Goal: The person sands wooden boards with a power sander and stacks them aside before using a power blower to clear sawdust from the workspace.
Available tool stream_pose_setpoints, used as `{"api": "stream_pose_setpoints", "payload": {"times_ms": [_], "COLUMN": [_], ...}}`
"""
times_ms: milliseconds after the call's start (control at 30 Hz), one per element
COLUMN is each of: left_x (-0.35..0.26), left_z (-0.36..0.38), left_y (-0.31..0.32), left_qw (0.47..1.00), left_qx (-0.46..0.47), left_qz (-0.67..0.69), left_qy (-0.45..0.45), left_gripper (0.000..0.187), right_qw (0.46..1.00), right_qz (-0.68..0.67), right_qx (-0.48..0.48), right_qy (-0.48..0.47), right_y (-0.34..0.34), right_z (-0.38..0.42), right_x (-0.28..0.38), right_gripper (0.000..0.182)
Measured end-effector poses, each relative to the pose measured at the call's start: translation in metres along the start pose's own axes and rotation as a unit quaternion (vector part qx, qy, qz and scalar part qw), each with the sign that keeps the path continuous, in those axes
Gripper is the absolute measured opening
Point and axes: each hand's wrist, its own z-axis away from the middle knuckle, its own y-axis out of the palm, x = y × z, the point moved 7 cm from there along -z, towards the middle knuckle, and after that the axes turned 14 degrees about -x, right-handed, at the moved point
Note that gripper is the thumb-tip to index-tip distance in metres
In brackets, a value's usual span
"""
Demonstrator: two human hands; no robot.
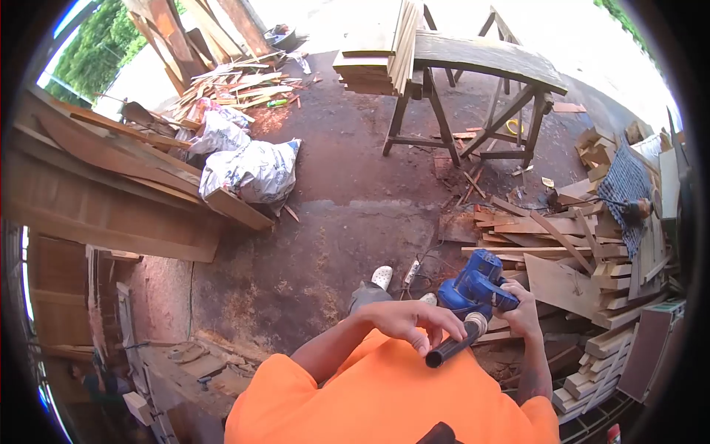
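A blue power tool (473, 287) with a black nozzle (451, 348) is held in front of my chest. My right hand (521, 311) grips its blue body from the right side. My left hand (410, 322) rests on the black nozzle near its light collar, fingers curled over it. My orange sleeves fill the bottom of the view. Below the tool I see my white shoes (382, 277) on the dirt floor.
A pile of cut planks (562, 244) lies at the right. A wooden sawhorse table (481, 55) with stacked boards stands at the back. White sacks (251, 170) and long boards (111, 185) lie at the left. A power strip (411, 272) sits by my feet.
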Motion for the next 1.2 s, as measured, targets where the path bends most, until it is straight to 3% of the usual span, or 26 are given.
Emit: {"api": "stream_pose_setpoints", "payload": {"times_ms": [67, 133, 167, 200, 233, 267, 333, 433, 533, 633, 733, 767, 867, 967, 1067, 1133, 1167, 1200], "left_x": [0.071, 0.152, 0.174, 0.189, 0.185, 0.192, 0.205, 0.266, 0.277, 0.233, 0.207, 0.209, 0.190, 0.161, 0.138, 0.129, 0.113, 0.103], "left_z": [-0.003, 0.014, 0.019, 0.023, 0.019, 0.016, 0.009, 0.006, 0.006, -0.004, -0.005, -0.003, -0.003, -0.022, -0.043, -0.049, -0.049, -0.048], "left_y": [-0.056, -0.114, -0.112, -0.106, -0.094, -0.091, -0.083, -0.079, -0.076, -0.066, -0.068, -0.072, -0.089, -0.075, -0.055, -0.046, -0.040, -0.037], "left_qw": [0.972, 0.884, 0.874, 0.829, 0.815, 0.804, 0.775, 0.749, 0.713, 0.829, 0.795, 0.752, 0.779, 0.779, 0.768, 0.761, 0.762, 0.763], "left_qx": [-0.215, -0.415, -0.440, -0.443, -0.383, -0.364, -0.357, -0.295, -0.388, -0.365, -0.423, -0.413, -0.364, -0.272, -0.214, -0.167, -0.153, -0.138], "left_qz": [0.003, -0.165, 0.032, 0.231, 0.373, 0.419, 0.461, 0.492, 0.426, 0.250, 0.269, 0.389, 0.436, 0.525, 0.577, 0.605, 0.609, 0.613], "left_qy": [-0.096, -0.136, -0.202, -0.251, -0.222, -0.215, -0.242, -0.332, -0.399, -0.341, -0.341, -0.335, -0.266, -0.211, -0.177, -0.161, -0.156, -0.152], "left_gripper": [0.034, 0.030, 0.032, 0.037, 0.040, 0.040, 0.040, 0.040, 0.041, 0.037, 0.038, 0.044, 0.048, 0.049, 0.047, 0.047, 0.048, 0.048], "right_qw": [0.987, 0.958, 0.931, 0.896, 0.881, 0.863, 0.867, 0.934, 0.969, 0.970, 0.964, 0.962, 0.930, 0.935, 0.962, 0.979, 0.980, 0.981], "right_qz": [0.117, 0.284, 0.363, 0.441, 0.472, 0.503, 0.483, 0.350, 0.236, 0.234, 0.252, 0.248, 0.355, 0.348, 0.271, 0.196, 0.199, 0.194], "right_qx": [-0.004, 0.004, 0.018, 0.030, 0.032, 0.036, 0.050, 0.000, -0.050, -0.054, -0.051, -0.057, -0.094, -0.061, -0.039, -0.025, -0.024, -0.019], "right_qy": [0.112, 0.026, 0.034, 0.040, 0.032, 0.028, 0.107, 0.066, 0.060, 0.035, 0.073, 0.100, 0.030, 0.006, -0.005, 0.044, -0.012, -0.010], "right_y": [-0.017, -0.022, -0.021, -0.018, -0.018, -0.019, -0.031, -0.039, -0.030, -0.014, -0.016, -0.019, -0.020, -0.011, 0.011, 0.031, 0.039, 0.043], "right_z": [0.000, -0.007, -0.007, -0.008, -0.006, 0.000, 0.013, 0.027, 0.028, 0.022, 0.013, 0.013, 0.012, 0.012, 0.012, 0.009, 0.006, 0.002], "right_x": [-0.038, -0.051, -0.073, -0.100, -0.128, -0.151, -0.149, -0.123, -0.108, -0.114, -0.140, -0.145, -0.151, -0.151, -0.130, -0.129, -0.108, -0.102], "right_gripper": [0.041, 0.032, 0.029, 0.026, 0.025, 0.025, 0.027, 0.032, 0.040, 0.034, 0.030, 0.028, 0.030, 0.031, 0.032, 0.037, 0.036, 0.036]}}
